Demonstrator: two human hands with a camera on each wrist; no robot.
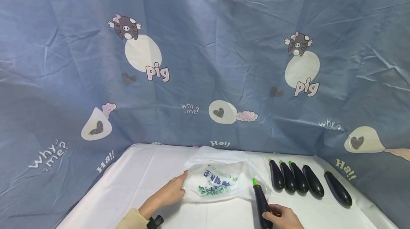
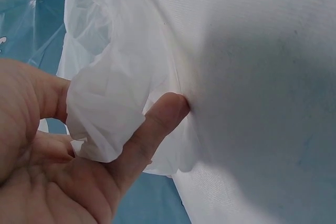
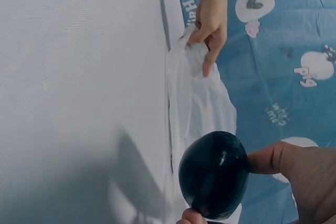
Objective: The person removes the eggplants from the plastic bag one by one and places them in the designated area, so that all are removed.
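Note:
A white, see-through plastic bag (image 1: 238, 186) with blue and green print lies on the table, its mouth spread. My left hand (image 1: 174, 189) holds the bag's left edge; in the left wrist view, crumpled bag film (image 2: 107, 114) sits between the thumb and fingers. With my right hand (image 1: 282, 216) I grip a dark purple eggplant (image 1: 261, 200) near its thick end. Its green stem tip points away from me, at the bag's right side. The right wrist view shows that eggplant's rounded end (image 3: 212, 174) between thumb and fingers.
Several more eggplants (image 1: 289, 177) lie in a row right of the bag, one (image 1: 337, 188) set apart farther right. White cloth (image 1: 141, 172) covers the table. A blue patterned curtain (image 1: 198, 61) hangs behind it and along both sides.

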